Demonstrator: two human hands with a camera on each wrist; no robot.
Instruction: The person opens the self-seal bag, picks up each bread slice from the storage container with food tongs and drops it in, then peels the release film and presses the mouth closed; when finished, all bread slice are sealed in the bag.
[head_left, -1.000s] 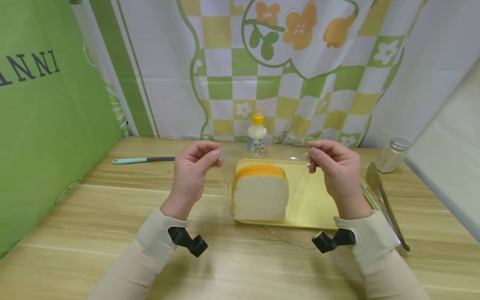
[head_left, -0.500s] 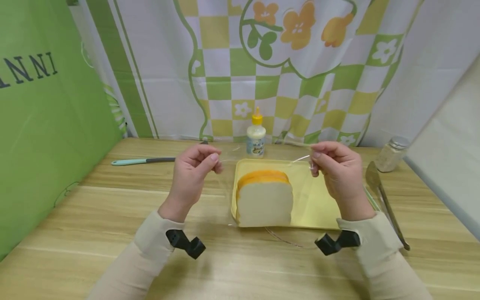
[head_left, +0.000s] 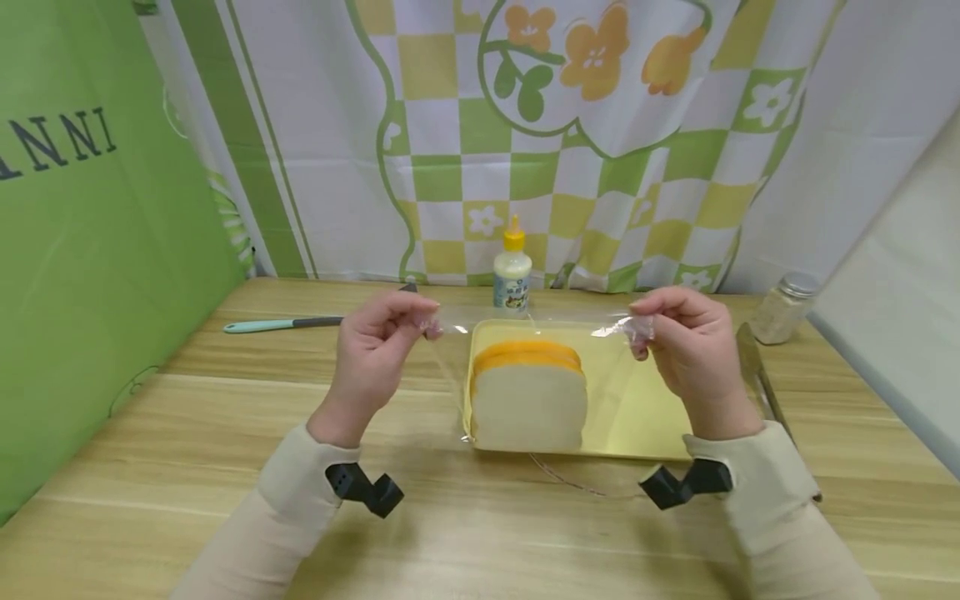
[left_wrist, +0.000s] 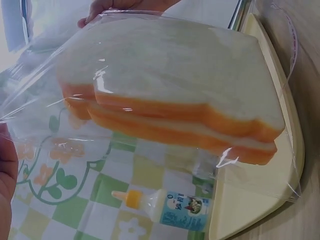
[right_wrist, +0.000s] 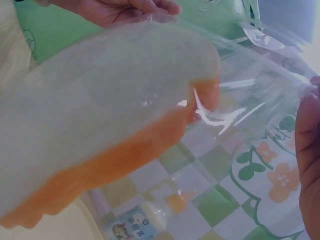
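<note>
Two slices of bread (head_left: 528,408) with orange crust stand together inside a clear plastic bag (head_left: 611,331), over the left part of a pale yellow tray (head_left: 641,421). My left hand (head_left: 372,354) pinches the bag's upper left corner between thumb and fingers. At the upper right corner, my right hand (head_left: 696,358) grips the gathered film the same way. Between the hands the film stretches across, above the bread. Both wrist views show the film running from the bread (left_wrist: 175,65) toward the hands, with glare on its folds.
Behind the tray stands a squeeze bottle (head_left: 512,279) with a yellow tip. A teal-handled utensil (head_left: 258,325) lies at left. On the right are a metal spoon-like utensil (head_left: 748,350), partly hidden, and a lidded glass jar (head_left: 785,308). A thin pinkish strip (head_left: 562,477) lies in front.
My hands have moved slightly farther apart, and the film between them is more widely spread. The bread first shifted a little right and nearer to me, then stayed about there.
</note>
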